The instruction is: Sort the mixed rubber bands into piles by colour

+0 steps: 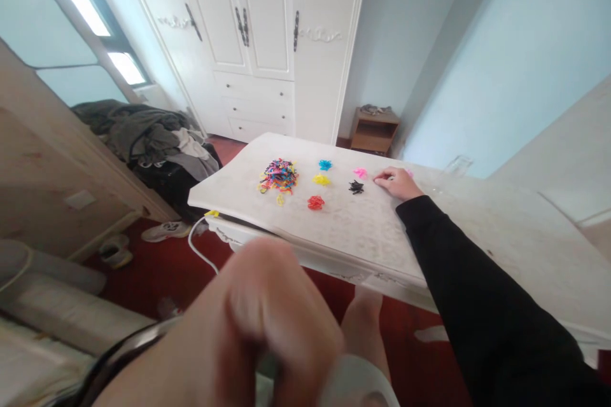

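The right hand [397,183] reaches in from the right, its fingers pointing left, low over the desk [363,229]. Thumb and forefinger tips come together; whether they pinch a piece is too small to tell. Just left of them lie a pink heap [360,173] and a black heap [356,187], a narrow bare strip between. Farther left, across open desk, stand a blue heap [325,165], a yellow heap [321,180] and a red heap [316,203] in a loose column, apart from one another. Beyond these, toward the left end, sits the mixed pile [280,176], roughly round, its small strips pointing every way with no shared long axis; a stray yellow piece [280,200] lies on its near side. Bare surface separates all the heaps from the near edge, the widest room lying right of the red one.
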A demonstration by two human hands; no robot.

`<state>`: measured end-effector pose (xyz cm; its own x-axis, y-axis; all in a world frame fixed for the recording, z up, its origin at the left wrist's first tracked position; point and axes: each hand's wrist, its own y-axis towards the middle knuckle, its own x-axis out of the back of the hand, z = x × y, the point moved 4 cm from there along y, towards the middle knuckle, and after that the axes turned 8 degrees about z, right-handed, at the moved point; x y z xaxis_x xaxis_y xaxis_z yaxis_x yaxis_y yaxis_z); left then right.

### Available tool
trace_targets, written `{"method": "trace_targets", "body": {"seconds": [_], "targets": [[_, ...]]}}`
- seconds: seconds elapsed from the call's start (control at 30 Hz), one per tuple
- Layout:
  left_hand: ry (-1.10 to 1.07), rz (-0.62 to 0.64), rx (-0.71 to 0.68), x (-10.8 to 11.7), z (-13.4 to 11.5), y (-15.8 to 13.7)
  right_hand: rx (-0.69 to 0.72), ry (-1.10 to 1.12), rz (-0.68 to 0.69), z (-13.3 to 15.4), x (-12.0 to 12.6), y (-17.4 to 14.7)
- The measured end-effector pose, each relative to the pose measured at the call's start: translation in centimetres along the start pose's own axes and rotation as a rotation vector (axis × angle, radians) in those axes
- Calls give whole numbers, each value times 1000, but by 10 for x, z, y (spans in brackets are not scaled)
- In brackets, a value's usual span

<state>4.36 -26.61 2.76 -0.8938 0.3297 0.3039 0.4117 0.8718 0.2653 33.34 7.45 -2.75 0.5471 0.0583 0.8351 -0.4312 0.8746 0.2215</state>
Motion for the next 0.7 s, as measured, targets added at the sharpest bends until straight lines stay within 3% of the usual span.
{"method": "trace_targets", "body": {"seconds": [0.07, 0.13, 0.2, 0.23, 0.3, 0.43, 0.7], "targets": [[139, -128, 142, 27, -9, 27, 6, 2, 7, -1, -1, 0], [274, -224, 236, 53, -3, 53, 5, 2, 6, -2, -1, 1], [440, -415, 294, 84, 21, 66, 8, -2, 9, -4, -3, 2], [536, -448, 321, 97, 37, 69, 13, -2, 9, -4, -3, 2], [657, -400, 362, 115, 70, 70, 25, 3, 6, -4, -4, 2], [707, -311, 413, 122, 108, 68, 38, 8, 9, -3, -3, 1], [734, -283, 367, 113, 110, 75, 17, 25, 35, -4, -2, 1]]}}
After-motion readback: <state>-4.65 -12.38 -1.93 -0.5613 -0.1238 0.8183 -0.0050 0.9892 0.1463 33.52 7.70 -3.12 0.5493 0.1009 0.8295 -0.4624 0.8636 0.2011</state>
